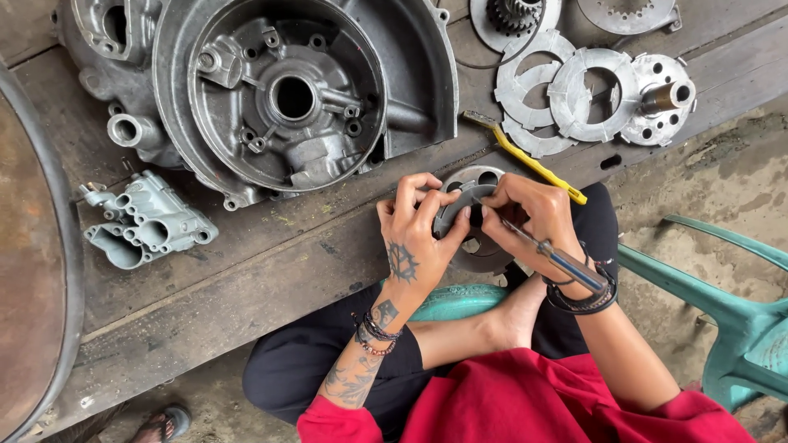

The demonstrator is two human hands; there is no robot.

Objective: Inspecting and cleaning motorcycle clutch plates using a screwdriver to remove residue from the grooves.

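My left hand (416,234) grips a round grey metal clutch part (474,182) with holes, held over the front edge of the wooden bench. My right hand (532,212) holds a slim screwdriver (555,256) with a dark handle, its tip set against the face of the part. Both wrists wear dark bead and cord bracelets. A second round part (484,256) lies under the hands, partly hidden.
A large grey engine case (304,90) sits on the wooden bench (246,271). A small carburettor-like casting (148,221) lies at left. Clutch rings (574,94) and a yellow-handled tool (533,162) lie at right. A teal plastic chair (730,320) stands at right, a rusty round rim (41,262) at far left.
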